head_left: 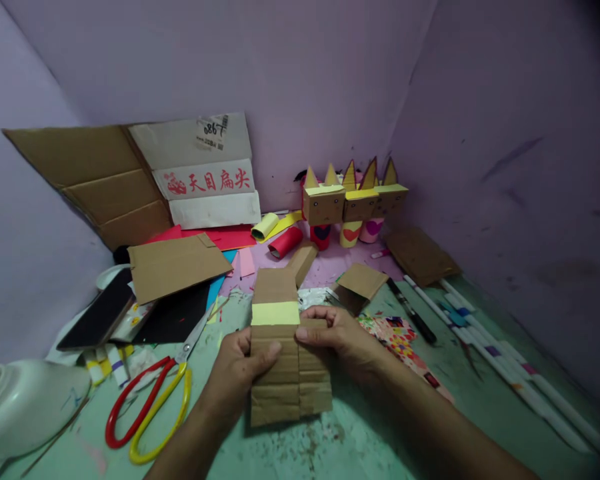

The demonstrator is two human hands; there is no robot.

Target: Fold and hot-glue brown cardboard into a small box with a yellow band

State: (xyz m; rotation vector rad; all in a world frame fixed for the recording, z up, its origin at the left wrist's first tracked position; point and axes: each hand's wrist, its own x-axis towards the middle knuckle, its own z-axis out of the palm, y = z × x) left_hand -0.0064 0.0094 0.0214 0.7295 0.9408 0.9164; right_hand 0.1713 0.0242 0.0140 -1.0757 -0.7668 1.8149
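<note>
Left hand [233, 373], right hand [336, 335] both pinch creased cardboard [276, 397]; white vessel [43, 403] left, contents unclear.

Red "天目扁尖" stands on the white-faced cardboard [205, 179]; its label [213, 133] is unclear.

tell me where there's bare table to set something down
Clearest: the green table between the right forearm and the white pens. A stained patch lies below the held cardboard, beside the left forearm. Crowded: left, around the scissors, and at the back, around the box-headed figures.
</note>
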